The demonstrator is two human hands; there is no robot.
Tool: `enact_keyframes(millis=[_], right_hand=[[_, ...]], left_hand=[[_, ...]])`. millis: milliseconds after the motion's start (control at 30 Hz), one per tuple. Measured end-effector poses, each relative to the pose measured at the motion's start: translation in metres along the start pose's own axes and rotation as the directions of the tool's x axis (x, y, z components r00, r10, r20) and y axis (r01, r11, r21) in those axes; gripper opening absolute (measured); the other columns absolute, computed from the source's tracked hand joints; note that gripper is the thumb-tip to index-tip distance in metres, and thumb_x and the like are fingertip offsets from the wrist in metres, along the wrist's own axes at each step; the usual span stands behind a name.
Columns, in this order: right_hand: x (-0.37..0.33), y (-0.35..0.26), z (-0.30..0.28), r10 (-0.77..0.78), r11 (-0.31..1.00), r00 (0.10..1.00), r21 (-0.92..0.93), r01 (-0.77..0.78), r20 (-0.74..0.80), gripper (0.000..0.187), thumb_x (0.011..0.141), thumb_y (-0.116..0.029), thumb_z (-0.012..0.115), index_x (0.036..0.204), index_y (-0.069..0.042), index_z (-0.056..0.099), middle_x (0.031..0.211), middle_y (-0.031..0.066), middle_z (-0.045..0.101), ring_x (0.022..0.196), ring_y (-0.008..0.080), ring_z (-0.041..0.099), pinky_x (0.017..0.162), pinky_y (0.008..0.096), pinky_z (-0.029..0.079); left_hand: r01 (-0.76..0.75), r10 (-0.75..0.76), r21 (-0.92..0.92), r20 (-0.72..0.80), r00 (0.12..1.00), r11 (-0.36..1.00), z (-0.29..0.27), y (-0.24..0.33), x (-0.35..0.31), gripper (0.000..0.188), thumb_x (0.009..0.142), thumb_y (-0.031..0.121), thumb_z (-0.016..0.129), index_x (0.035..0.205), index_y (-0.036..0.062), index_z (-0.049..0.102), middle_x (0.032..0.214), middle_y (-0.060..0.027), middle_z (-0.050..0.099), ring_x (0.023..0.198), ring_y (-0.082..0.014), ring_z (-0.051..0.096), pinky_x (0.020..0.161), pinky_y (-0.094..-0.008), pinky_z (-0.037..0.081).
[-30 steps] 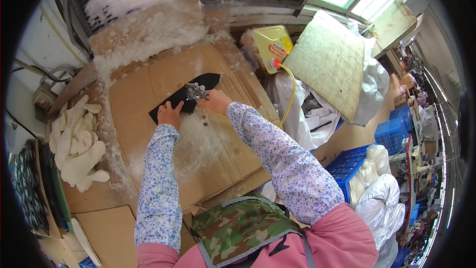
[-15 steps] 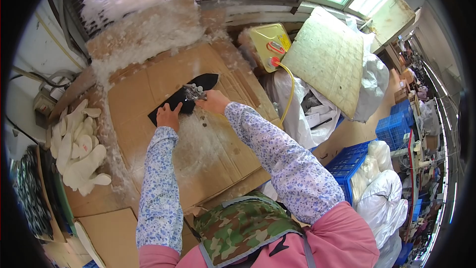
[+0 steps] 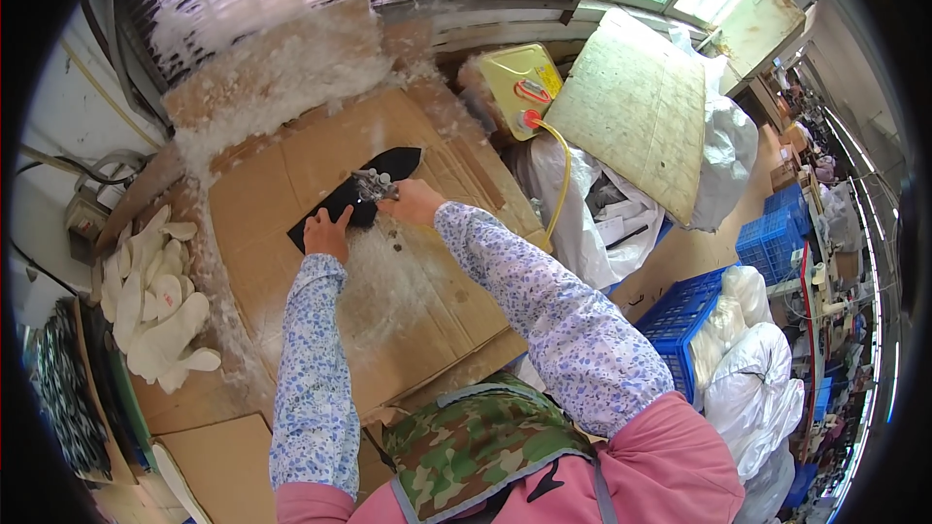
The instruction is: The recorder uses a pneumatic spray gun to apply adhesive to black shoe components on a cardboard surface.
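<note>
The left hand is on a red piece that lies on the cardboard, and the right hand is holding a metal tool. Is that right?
Not quite: the piece is black, not red, as the head view shows. The left hand is on it, it lies on the cardboard, and the right hand is holding a metal tool.

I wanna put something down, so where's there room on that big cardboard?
Upper left, cardboard is mostly bare between the black piece and fluffy back strip. Lower right, there's room between whitish fluff and right sleeve. The middle's crowded: left hand, right hand, metal tool.
</note>
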State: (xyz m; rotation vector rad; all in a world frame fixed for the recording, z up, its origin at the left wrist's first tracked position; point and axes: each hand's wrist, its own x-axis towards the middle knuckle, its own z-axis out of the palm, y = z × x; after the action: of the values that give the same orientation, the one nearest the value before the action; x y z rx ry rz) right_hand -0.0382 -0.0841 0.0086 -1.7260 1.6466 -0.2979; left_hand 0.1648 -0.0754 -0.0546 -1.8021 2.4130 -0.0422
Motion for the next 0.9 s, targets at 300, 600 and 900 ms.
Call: enact_keyframes(millis=[300,600,900], right_hand=[[0.0020,0.0015,0.0006,-0.005,1.000,1.000,-0.011,0.005,-0.001,0.047,0.080,-0.040,0.062,0.108,-0.003,0.062,0.105,0.0198,0.063,0.101,0.0345,0.059,0.087,0.0420,0.047],[0.0033,0.0027,0.0010,-0.004,1.000,1.000,-0.009,0.004,0.015,0.047,0.080,-0.040,0.062,0.109,-0.003,0.061,0.106,0.0194,0.063,0.102,0.0345,0.059,0.088,0.0419,0.047],[0.0051,0.0032,0.0020,-0.016,1.000,1.000,-0.024,0.016,0.017,0.050,0.080,-0.041,0.062,0.113,-0.003,0.059,0.109,0.0195,0.062,0.105,0.0344,0.058,0.089,0.0420,0.046]], left_hand=[[0.004,-0.004,0.031,0.024,1.000,1.000,-0.0066,0.0022,-0.0018,0.069,0.080,0.000,0.053,0.137,0.0346,0.038,0.113,-0.0142,0.046,0.091,-0.0302,0.052,0.080,-0.0346,0.049],[-0.004,0.004,0.029,0.009,1.000,1.000,-0.0025,0.0012,-0.0016,0.070,0.079,0.000,0.053,0.138,0.0345,0.038,0.112,-0.0147,0.045,0.092,-0.0308,0.051,0.081,-0.0353,0.048],[-0.017,0.017,0.025,-0.025,1.000,1.000,0.0002,-0.0006,-0.0026,0.070,0.078,-0.001,0.053,0.138,0.0341,0.038,0.109,-0.0138,0.045,0.089,-0.0299,0.050,0.080,-0.0357,0.048]])
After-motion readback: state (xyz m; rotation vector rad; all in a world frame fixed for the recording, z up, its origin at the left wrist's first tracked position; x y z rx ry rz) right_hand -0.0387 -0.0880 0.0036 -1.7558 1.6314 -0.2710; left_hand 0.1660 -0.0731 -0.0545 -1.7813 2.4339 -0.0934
